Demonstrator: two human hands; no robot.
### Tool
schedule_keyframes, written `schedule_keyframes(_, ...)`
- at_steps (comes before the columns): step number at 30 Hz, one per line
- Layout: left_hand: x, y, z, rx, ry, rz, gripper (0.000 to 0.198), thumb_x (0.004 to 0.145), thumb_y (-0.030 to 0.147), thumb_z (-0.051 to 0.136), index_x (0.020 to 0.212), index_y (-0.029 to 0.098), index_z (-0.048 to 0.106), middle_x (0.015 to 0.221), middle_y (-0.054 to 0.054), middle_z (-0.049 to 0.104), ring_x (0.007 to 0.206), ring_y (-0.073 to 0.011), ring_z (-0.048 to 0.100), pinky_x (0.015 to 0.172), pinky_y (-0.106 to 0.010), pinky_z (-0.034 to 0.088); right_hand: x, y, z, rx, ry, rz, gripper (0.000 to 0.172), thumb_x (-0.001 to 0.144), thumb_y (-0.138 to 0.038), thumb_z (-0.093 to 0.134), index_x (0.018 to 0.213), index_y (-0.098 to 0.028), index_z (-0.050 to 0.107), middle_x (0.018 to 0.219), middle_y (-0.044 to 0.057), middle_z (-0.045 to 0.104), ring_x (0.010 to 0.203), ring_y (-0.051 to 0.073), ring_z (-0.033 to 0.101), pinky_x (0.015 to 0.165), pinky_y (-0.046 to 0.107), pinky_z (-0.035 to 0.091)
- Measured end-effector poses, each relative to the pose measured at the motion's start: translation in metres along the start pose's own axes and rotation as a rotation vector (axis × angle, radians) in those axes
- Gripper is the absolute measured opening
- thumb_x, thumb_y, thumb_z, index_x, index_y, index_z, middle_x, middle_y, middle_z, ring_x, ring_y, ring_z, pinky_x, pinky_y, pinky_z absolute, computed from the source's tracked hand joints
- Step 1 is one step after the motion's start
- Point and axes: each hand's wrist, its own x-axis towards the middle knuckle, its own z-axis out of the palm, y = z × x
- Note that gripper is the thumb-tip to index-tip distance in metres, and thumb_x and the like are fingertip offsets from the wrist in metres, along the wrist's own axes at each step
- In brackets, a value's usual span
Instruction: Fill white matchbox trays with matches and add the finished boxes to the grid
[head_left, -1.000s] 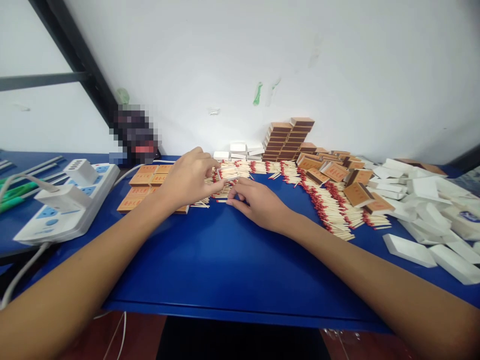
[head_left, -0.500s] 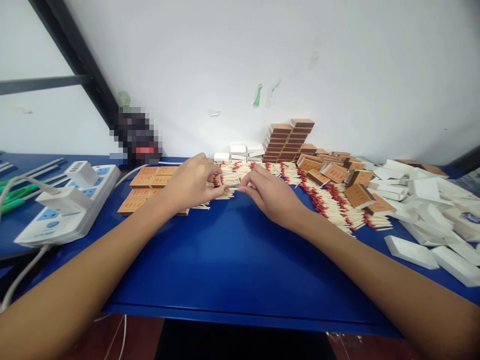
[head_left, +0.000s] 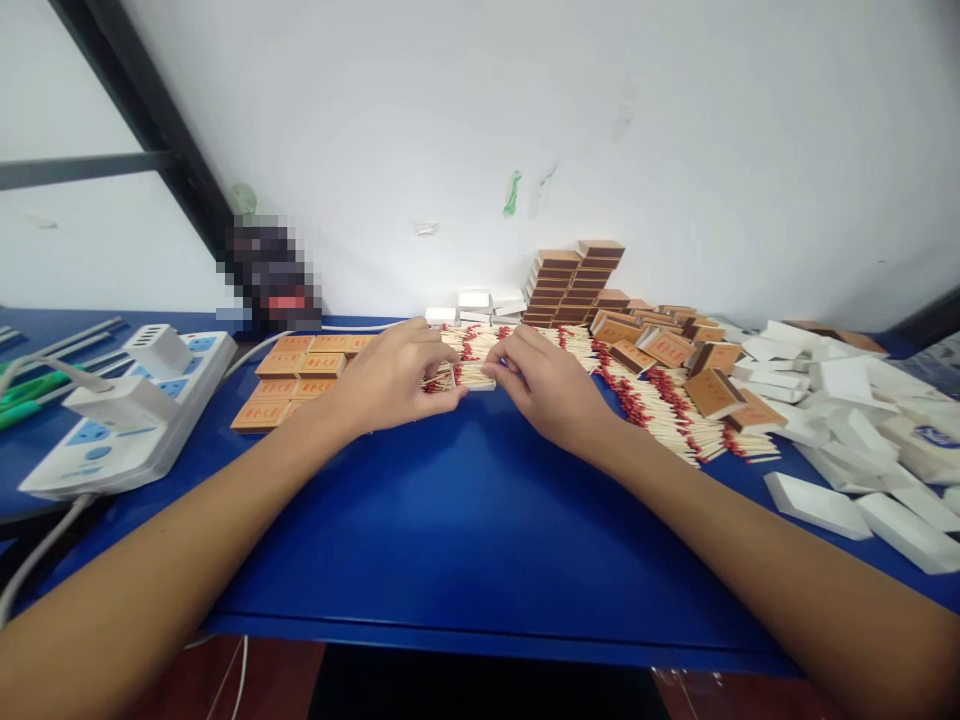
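Near the front of the match rows, a small white matchbox tray (head_left: 475, 387) with red-tipped matches (head_left: 472, 372) in it lies between my two hands. My left hand (head_left: 405, 372) is closed on the tray's left end, thumb in front and fingers behind. At the right end, my right hand (head_left: 541, 382) has thumb and forefinger pinched together; whatever is between those fingertips is hidden. Loose matches (head_left: 660, 410) spread in rows behind and to the right of my hands. Orange matchboxes (head_left: 292, 370) are laid out beside my left hand, partly covered by it.
Brown-sided matchboxes (head_left: 574, 285) are stacked against the wall, with more matchboxes (head_left: 667, 345) heaped to their right. White trays (head_left: 855, 400) pile up at far right; a few white trays (head_left: 474, 300) stand at the back. A power strip (head_left: 150, 430) with cables sits at left.
My left hand has shifted slightly right and nearer to me with the tray. Red match heads now show more plainly in it. My right hand has moved slightly right.
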Motion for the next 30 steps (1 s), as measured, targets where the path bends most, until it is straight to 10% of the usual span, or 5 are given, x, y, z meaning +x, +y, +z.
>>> schedule_keyframes(4,0.001,-0.006,-0.003,0.050,0.056,-0.073,0.024,0.093,0.040,0.071,0.094,0.016,0.077,0.078,-0.006,0.068,0.084,-0.0241,0.059,0.076,-0.036,0.046,-0.002,-0.004,0.002,0.058,0.096,0.006,0.012,0.107,-0.026,0.057,0.100,-0.019,0.065,0.097,0.006,0.064,0.080,0.019,0.057,0.071,0.031,0.039)
schedule_keyframes(13,0.001,-0.013,-0.009,0.110,0.052,-0.194,0.028,0.092,0.040,0.067,0.096,0.015,0.079,0.077,-0.006,0.068,0.085,-0.0249,0.058,0.078,-0.038,0.044,-0.003,-0.020,0.022,0.055,-0.298,-0.110,0.028,0.109,-0.025,0.053,0.125,-0.020,0.075,0.103,0.009,0.064,0.093,0.022,0.061,0.079,0.033,0.044)
schedule_keyframes(30,0.001,-0.012,-0.007,0.128,0.047,-0.188,0.030,0.092,0.040,0.068,0.100,0.014,0.079,0.078,-0.007,0.070,0.086,-0.0261,0.059,0.077,-0.038,0.044,-0.001,-0.017,0.023,0.118,-0.275,-0.089,0.021,0.107,-0.024,0.058,0.119,-0.020,0.075,0.104,0.008,0.065,0.092,0.020,0.062,0.080,0.032,0.044)
